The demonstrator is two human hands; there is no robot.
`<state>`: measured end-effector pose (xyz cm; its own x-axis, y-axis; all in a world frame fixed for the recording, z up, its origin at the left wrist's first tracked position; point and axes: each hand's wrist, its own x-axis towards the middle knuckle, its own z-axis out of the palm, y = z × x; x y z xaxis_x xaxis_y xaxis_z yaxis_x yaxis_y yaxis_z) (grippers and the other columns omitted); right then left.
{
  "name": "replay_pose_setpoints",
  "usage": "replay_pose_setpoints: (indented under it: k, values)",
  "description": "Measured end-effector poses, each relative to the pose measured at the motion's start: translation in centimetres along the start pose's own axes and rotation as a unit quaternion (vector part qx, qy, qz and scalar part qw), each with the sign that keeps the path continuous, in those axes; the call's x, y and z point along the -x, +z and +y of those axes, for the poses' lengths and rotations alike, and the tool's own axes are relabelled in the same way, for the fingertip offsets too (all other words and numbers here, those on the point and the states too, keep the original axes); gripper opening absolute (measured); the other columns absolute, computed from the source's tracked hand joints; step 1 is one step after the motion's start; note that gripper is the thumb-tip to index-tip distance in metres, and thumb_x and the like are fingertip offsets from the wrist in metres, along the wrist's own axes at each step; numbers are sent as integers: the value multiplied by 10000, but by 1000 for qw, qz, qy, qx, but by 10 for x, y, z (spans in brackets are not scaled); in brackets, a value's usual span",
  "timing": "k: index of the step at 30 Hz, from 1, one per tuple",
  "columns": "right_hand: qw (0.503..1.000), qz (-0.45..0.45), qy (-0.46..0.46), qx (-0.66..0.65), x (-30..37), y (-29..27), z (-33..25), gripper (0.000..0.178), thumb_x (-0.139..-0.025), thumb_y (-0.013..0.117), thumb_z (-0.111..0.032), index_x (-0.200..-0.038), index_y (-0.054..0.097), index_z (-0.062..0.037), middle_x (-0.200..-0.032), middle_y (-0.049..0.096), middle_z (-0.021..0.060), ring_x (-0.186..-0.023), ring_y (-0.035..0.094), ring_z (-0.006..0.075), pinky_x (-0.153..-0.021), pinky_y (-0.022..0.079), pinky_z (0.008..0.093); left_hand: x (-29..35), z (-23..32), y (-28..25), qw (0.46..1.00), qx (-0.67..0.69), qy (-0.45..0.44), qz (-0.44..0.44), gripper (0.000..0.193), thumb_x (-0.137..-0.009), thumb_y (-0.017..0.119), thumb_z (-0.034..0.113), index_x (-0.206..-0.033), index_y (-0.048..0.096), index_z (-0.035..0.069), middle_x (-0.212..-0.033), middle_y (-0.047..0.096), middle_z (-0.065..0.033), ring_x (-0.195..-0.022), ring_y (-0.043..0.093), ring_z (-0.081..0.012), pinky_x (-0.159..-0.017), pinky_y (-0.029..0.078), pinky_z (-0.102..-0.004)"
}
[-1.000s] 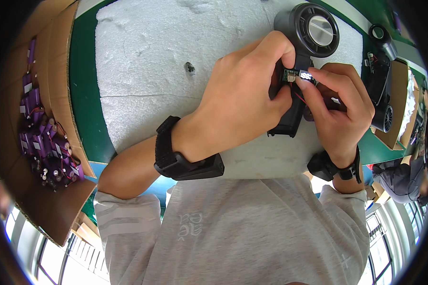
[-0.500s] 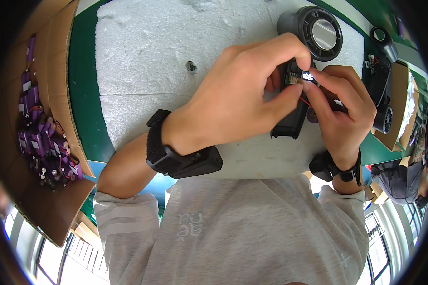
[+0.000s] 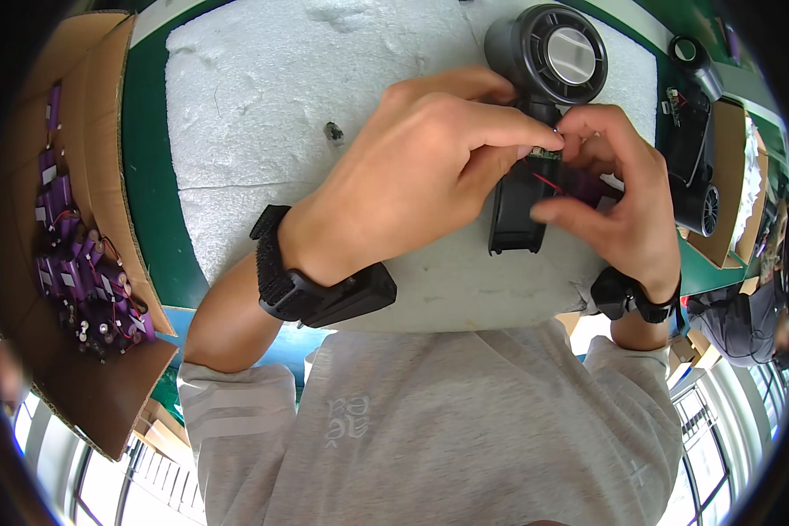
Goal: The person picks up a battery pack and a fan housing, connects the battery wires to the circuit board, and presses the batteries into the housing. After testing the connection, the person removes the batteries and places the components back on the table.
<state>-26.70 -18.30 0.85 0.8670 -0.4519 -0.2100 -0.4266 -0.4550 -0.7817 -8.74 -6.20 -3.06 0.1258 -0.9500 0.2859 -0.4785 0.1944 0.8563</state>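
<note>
A dark handheld fan (image 3: 515, 215) lies on the foam, its round head (image 3: 573, 54) at the far end and its handle shell open towards me. My left hand (image 3: 421, 158) pinches a small green circuit board (image 3: 545, 152) at the upper part of the handle, between thumb and index finger. My right hand (image 3: 618, 188) has its bent fingers against the board's right end, the thumb apart from them over the handle. A red wire (image 3: 548, 182) runs from the handle towards a purple battery (image 3: 587, 188), partly hidden under my right hand.
White foam sheet (image 3: 263, 105) covers the green table (image 3: 145, 175). On the left, a cardboard box (image 3: 105, 158) holds several purple wired batteries (image 3: 79, 263). More dark fan parts (image 3: 694, 149) lie at the right, beside another box (image 3: 728, 175). A small dark scrap (image 3: 333, 133) sits on the foam.
My right thumb has come away from the board and moved nearer to me. The lit white display seen before is now out of sight. The fan has shifted slightly left in view.
</note>
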Motion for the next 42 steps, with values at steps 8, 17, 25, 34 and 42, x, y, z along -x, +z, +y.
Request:
replay_pose_setpoints:
  k: [8, 17, 25, 34, 42]
  values:
    - [987, 67, -125, 75, 1, -3, -4, 691, -489, 824, 72, -1119, 563, -39, -1067, 573, 104, -862, 589, 215, -726, 508, 282, -2, 0, -16, 997, 8, -71, -7, 335, -802, 649, -91, -1063, 722, 106, -1008, 632, -111, -841, 647, -173, -686, 515, -271]
    - [958, 98, -173, 207, 6, -18, 2, 313, -571, 808, 44, -831, 637, 9, -974, 644, 123, -844, 613, 258, -659, 508, 323, -7, -4, -14, 984, 136, -115, 18, 362, -781, 605, -118, -1075, 707, 68, -1124, 578, -92, -911, 619, -130, -770, 528, -235]
    - [950, 113, -193, 218, 15, -6, -8, 187, -642, 768, 45, -786, 650, 32, -1004, 685, 138, -785, 649, 269, -647, 526, 330, -1, 2, -14, 981, 110, -152, 44, 311, -744, 639, -87, -1007, 707, 66, -1069, 609, -91, -885, 633, -135, -742, 529, -241]
    - [932, 128, -198, 274, 18, 2, -11, 159, -651, 717, 80, -791, 654, 41, -1021, 694, 145, -820, 666, 286, -673, 550, 340, 2, 3, -4, 988, 65, -115, 76, 296, -743, 628, -51, -994, 698, 89, -1002, 623, -90, -778, 645, -180, -693, 540, -274]
    - [950, 112, -167, 238, 19, -4, -9, 139, -688, 724, 60, -806, 651, 44, -1026, 691, 152, -830, 664, 294, -697, 545, 348, 1, -3, 0, 988, 73, -80, 109, 277, -731, 632, -42, -968, 691, 88, -939, 632, -90, -730, 637, -223, -682, 529, -322]
